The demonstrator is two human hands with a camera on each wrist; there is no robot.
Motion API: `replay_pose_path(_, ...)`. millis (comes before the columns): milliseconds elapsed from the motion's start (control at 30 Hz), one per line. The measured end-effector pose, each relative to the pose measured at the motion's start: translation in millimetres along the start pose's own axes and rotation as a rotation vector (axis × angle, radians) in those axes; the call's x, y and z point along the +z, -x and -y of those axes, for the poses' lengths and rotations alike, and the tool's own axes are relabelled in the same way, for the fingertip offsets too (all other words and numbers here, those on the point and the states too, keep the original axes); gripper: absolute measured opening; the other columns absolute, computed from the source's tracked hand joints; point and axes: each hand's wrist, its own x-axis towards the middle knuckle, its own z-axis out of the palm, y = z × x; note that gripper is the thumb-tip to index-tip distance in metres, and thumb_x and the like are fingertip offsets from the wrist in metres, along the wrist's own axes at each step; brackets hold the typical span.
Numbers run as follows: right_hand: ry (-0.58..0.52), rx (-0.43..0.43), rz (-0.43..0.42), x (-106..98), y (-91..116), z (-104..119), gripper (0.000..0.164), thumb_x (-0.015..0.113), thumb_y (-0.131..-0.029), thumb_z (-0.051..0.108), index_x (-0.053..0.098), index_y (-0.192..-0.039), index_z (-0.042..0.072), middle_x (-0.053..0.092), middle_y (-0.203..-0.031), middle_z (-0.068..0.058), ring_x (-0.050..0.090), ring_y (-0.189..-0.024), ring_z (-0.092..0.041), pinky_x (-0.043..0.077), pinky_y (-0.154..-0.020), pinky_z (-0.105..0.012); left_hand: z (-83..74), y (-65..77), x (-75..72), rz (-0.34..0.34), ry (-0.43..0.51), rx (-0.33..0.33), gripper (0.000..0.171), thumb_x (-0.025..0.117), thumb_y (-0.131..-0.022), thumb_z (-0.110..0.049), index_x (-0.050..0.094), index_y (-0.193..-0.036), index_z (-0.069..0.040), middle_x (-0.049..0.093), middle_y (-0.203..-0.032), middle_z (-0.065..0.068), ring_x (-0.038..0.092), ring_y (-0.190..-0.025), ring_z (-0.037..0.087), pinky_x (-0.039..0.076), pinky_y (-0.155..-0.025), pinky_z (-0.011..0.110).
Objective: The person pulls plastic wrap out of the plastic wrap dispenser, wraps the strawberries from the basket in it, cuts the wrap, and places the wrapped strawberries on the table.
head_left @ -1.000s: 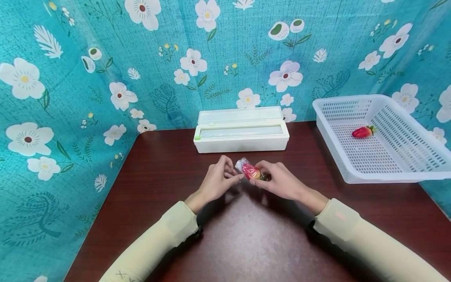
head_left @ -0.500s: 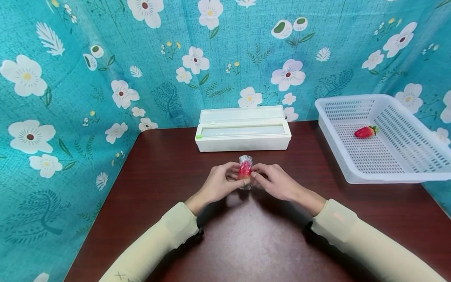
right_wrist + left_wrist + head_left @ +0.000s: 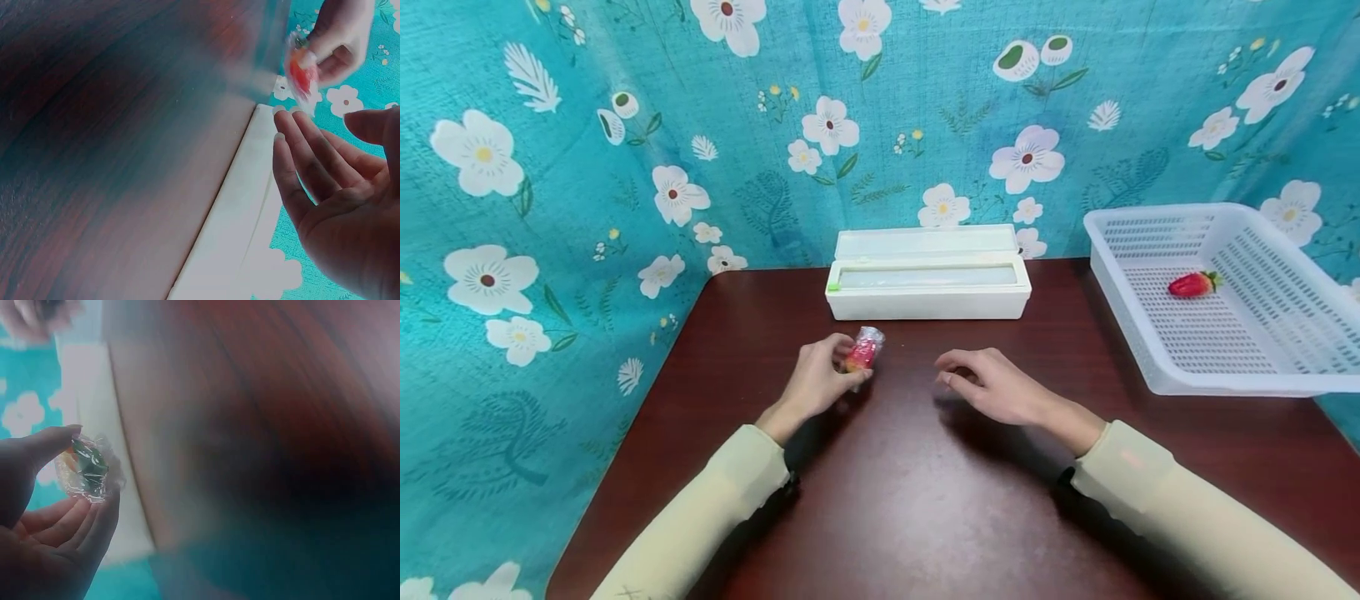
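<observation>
Between the thumb and fingers of my left hand [image 3: 816, 377] is a red strawberry [image 3: 860, 356] wrapped in clear plastic film. Its green leafy end [image 3: 92, 464] faces the left wrist camera through the shiny wrap. Crumpled film stands out past its far tip in the head view. My right hand [image 3: 1000, 387] hovers over the table to the right, fingers loosely bent and holding nothing. In the right wrist view, that palm [image 3: 350, 206] is bare, and the wrapped strawberry [image 3: 304, 74] shows beyond its fingertips.
A white cling film dispenser [image 3: 929, 302] with its lid raised stands at the back of the dark wooden table [image 3: 910, 500]. At the right, a white plastic basket [image 3: 1157, 367] holds an unwrapped strawberry [image 3: 1193, 284]. A blue floral cloth [image 3: 880, 108] hangs behind.
Both hands were on the wrapped strawberry, which turned from slanted to upright. My right hand has since let go, and my left hand has carried it to the left.
</observation>
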Motion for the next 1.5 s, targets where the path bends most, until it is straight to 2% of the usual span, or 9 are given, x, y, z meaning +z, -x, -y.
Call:
replay_pose_path(100,0.017,0.008,0.01,-3,1,-1,0.024,0.059,-0.104,0.009,0.067,-0.125,0.003,0.074,-0.109,-0.004,0.071,-0.099,-0.024,0.055,-0.081,-0.034,20.7,-3.5,-14.0,-0.017,-0.062,-0.052,0.049,0.088,-0.083,-0.023,0.066,-0.12,0.0,0.071,-0.102,0.012,0.068,-0.077,0.017,0.057,-0.07,0.034)
replay_pose_path(233,0.041,0.004,0.015,-2,-1,-1,0.022,0.06,-0.103,0.009,0.068,-0.123,0.004,0.073,-0.108,-0.001,0.069,-0.093,-0.016,0.054,-0.08,-0.033,43.6,-8.8,-29.3,-0.032,-0.148,-0.102,0.049,0.087,-0.085,-0.026,0.066,-0.121,0.001,0.07,-0.107,0.014,0.065,-0.082,0.021,0.055,-0.073,0.035)
replay_pose_path(467,0.075,-0.002,0.013,-1,0,-1,0.019,0.061,-0.103,0.01,0.071,-0.119,0.006,0.072,-0.107,-0.004,0.065,-0.089,-0.009,0.054,-0.079,-0.033,64.1,-18.1,-41.1,-0.002,-0.163,-0.187,0.052,0.083,-0.089,-0.026,0.062,-0.128,0.002,0.067,-0.113,0.018,0.066,-0.08,0.024,0.057,-0.074,0.037)
replay_pose_path(733,0.087,-0.006,0.022,-3,4,-2,0.021,0.061,-0.103,0.011,0.07,-0.12,0.005,0.072,-0.11,-0.007,0.065,-0.091,-0.011,0.054,-0.081,-0.034,67.3,-20.2,-53.5,0.003,-0.167,-0.236,0.052,0.078,-0.093,-0.022,0.059,-0.134,0.004,0.065,-0.115,0.022,0.068,-0.081,0.027,0.058,-0.072,0.038)
replay_pose_path(933,0.09,-0.007,0.018,-4,9,-3,0.02,0.061,-0.103,0.011,0.07,-0.12,0.004,0.072,-0.11,-0.007,0.065,-0.093,-0.012,0.055,-0.082,-0.036,70.8,-16.2,-55.1,0.029,-0.176,-0.272,0.054,0.077,-0.094,-0.023,0.058,-0.136,0.003,0.062,-0.123,0.022,0.059,-0.099,0.033,0.055,-0.083,0.044)
replay_pose_path(1133,0.093,-0.006,0.022,-4,12,-5,0.021,0.061,-0.103,0.012,0.07,-0.121,0.004,0.072,-0.112,-0.006,0.065,-0.097,-0.011,0.055,-0.085,-0.044,70.9,-13.6,-51.9,0.014,-0.194,-0.276,0.053,0.078,-0.093,-0.025,0.06,-0.135,0.002,0.061,-0.126,0.023,0.055,-0.106,0.035,0.052,-0.088,0.048)
replay_pose_path(1300,0.107,0.003,0.022,-7,15,-6,0.021,0.061,-0.103,0.012,0.071,-0.12,0.005,0.072,-0.11,-0.002,0.065,-0.094,-0.01,0.056,-0.084,-0.041,68.9,-13.5,-50.4,0.018,-0.21,-0.269,0.055,0.079,-0.092,-0.026,0.06,-0.134,0.003,0.061,-0.125,0.024,0.055,-0.106,0.036,0.051,-0.089,0.049)
replay_pose_path(1500,0.116,0.0,0.032,-10,17,-5,0.021,0.062,-0.103,0.013,0.072,-0.119,0.005,0.072,-0.111,-0.003,0.065,-0.097,-0.011,0.055,-0.086,-0.044,66.4,-16.2,-50.1,0.032,-0.248,-0.258,0.068,0.081,-0.089,-0.033,0.054,-0.139,0.004,0.06,-0.127,0.024,0.057,-0.108,0.036,0.05,-0.092,0.05)
